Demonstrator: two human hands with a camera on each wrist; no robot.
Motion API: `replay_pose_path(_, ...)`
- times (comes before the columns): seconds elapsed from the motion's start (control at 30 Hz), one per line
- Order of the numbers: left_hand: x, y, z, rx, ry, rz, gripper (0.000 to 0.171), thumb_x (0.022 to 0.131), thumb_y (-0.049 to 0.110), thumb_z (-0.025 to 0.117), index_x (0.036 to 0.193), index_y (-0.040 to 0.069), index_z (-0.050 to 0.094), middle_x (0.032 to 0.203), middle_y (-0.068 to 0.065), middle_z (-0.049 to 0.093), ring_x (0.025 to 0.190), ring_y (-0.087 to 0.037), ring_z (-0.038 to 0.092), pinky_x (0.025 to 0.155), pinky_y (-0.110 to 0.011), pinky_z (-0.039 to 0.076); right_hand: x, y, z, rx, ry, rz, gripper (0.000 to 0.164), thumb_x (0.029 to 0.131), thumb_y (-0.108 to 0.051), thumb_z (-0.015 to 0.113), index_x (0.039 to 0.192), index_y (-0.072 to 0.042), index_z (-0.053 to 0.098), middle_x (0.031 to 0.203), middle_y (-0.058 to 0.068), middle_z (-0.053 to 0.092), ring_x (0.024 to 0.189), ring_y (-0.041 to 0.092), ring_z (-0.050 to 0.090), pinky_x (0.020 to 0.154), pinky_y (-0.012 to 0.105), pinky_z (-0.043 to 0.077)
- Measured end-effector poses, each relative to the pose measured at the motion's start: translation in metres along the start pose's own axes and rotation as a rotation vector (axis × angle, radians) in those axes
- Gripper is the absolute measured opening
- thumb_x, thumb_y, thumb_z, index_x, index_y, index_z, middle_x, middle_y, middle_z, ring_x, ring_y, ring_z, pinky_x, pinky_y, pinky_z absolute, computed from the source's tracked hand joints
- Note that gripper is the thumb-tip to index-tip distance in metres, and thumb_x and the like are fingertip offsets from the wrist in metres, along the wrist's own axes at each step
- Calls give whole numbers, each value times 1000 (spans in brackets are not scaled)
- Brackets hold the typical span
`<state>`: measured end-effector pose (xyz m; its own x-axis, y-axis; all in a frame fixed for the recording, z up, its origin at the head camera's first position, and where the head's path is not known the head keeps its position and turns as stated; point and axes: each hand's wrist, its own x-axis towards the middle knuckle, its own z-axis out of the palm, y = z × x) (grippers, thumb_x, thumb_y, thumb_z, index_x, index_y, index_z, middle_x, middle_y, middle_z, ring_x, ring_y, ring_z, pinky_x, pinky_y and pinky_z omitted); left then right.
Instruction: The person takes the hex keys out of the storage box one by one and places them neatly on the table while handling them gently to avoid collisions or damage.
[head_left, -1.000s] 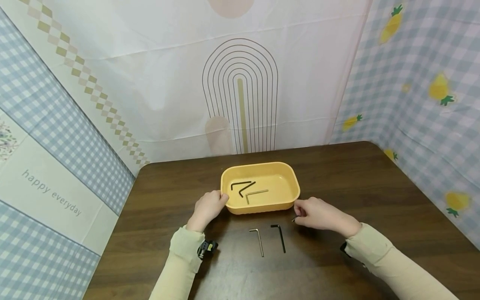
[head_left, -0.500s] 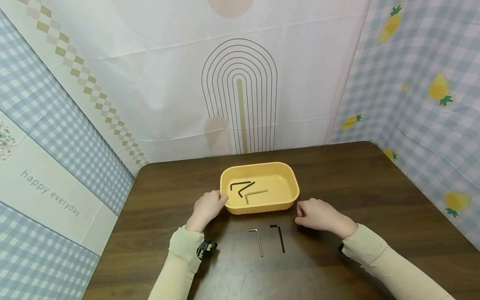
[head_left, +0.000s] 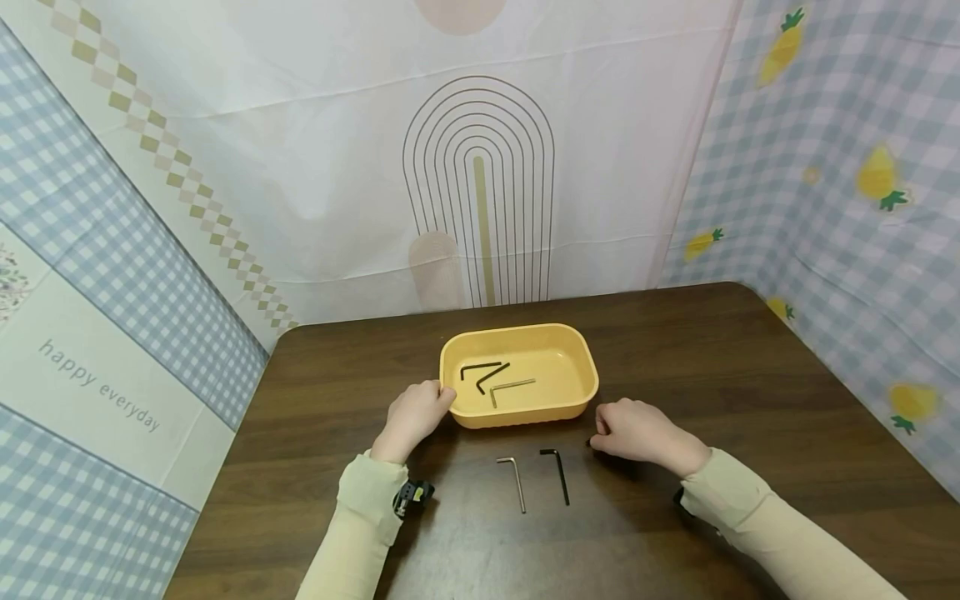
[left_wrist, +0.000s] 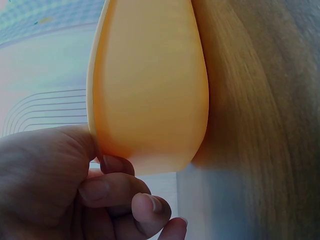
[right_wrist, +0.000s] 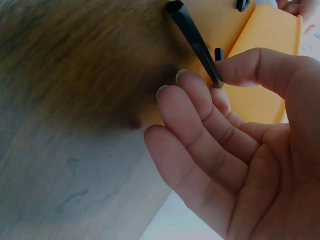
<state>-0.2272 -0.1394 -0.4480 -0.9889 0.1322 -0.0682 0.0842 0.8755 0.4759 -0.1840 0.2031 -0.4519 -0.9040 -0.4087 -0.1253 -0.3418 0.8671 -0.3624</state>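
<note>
A yellow tray stands on the table with several L-shaped hex keys inside, two black and one brass-coloured. My left hand grips its front left corner, thumb over the rim and fingers curled beneath it in the left wrist view. Right of the tray, low over the table, my right hand pinches a black hex key between thumb and index finger; its other fingers are bent loosely. From the head view most of that key is hidden. A brass-coloured hex key and a black hex key lie before the tray.
The dark wooden table reaches back to a white patterned cloth. Checked cloth with pineapples hangs on the right, and another checked cloth on the left.
My right hand has shifted slightly right, away from the tray, and less of its black hex key shows in the head view. The left hand and tray look almost still.
</note>
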Motion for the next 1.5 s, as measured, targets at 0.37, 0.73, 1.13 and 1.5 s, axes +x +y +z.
replay_pose_path(0.37, 0, -2, 0, -5, -7, 1, 32, 95, 30, 45, 68, 14, 49, 62, -2, 44, 54, -19, 42, 52, -32, 32, -2, -3, 1, -14, -7, 37, 26, 84, -21, 70, 67, -16, 51, 58, -4, 48, 50, 12, 44, 49, 29, 35)
replay_pose_path(0.73, 1, -1, 0, -7, -13, 4, 32, 95, 29, 45, 68, 13, 49, 62, -2, 44, 54, -18, 42, 51, -31, 32, -1, -5, 2, -54, -27, 86, 28, 85, -24, 68, 64, -16, 51, 56, -4, 46, 50, 12, 41, 49, 29, 31)
replay_pose_path(1.13, 1, -1, 1, -7, -3, 3, 32, 95, 29, 44, 67, 14, 48, 61, -1, 42, 53, -18, 41, 51, -32, 31, -1, -5, 6, -76, -37, 119, 38, 88, -27, 65, 57, -17, 47, 52, -6, 38, 48, 12, 37, 48, 29, 28)
replay_pose_path(1.5, 0, -1, 0, -14, -4, 8, 31, 95, 29, 44, 68, 14, 49, 62, -2, 43, 54, -19, 42, 51, -32, 32, -6, -7, 2, -33, -119, 179, 40, 92, -30, 65, 56, -16, 56, 47, -2, 52, 41, 13, 52, 44, 30, 40)
